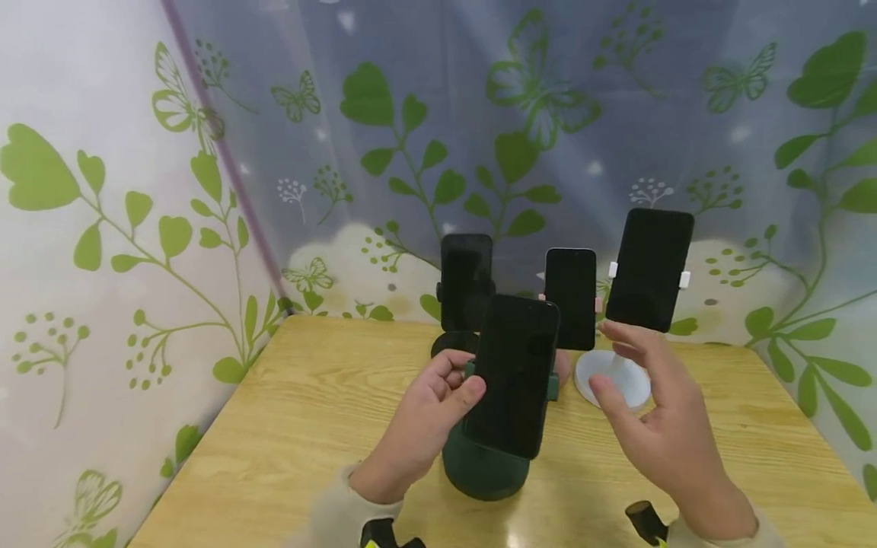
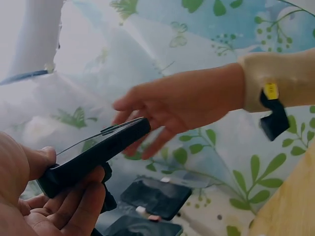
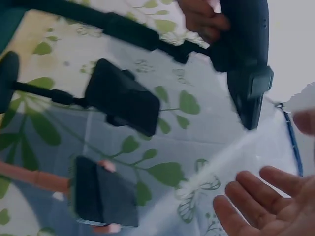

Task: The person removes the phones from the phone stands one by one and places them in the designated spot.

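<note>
In the middle, the left hand (image 1: 433, 403) grips a black phone (image 1: 517, 373), on what looks like a green stand (image 1: 485, 470). Lower right, the right hand (image 1: 668, 426) is loose.

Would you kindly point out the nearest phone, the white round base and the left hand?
Nearest phone (image 1: 517, 377): head view, middle of its dark screen.
White round base (image 1: 632, 380): head view, top surface.
Left hand (image 1: 429, 415): head view, middle of the hand.

No legible text, brand or number. Yellow tag (image 2: 271, 91) on the black strap (image 2: 275, 123) at the right cuff (image 2: 255, 76) bears small dark marks, too blurred to read. Phone screens (image 1: 517, 373) black, no characters readable on any.
</note>
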### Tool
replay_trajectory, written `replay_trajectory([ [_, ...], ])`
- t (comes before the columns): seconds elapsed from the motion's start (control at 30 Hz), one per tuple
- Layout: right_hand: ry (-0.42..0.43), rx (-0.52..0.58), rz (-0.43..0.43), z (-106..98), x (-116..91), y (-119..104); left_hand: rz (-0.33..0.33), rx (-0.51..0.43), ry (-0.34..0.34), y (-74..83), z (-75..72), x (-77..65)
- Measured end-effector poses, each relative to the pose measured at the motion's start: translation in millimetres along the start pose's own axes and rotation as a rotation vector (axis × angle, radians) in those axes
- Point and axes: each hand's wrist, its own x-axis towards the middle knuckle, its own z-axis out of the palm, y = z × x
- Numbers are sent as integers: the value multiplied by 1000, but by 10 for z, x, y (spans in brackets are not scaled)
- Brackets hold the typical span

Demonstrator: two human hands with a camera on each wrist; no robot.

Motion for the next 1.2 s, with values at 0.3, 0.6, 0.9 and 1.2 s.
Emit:
replay_trajectory([
  [0.3,95,130,-114,33,84,-67,92,-65,-83,-158,284,16],
  [0.6,53,145,-55,39,100,-68,130,-95,-72,-355,351,24],
  [0.9,76,156,33,90,73,-46,116,-105,-62,-519,362,28],
  [1.2,92,55,-14,73,37,-91,26,38,-164,-488,245,8],
])
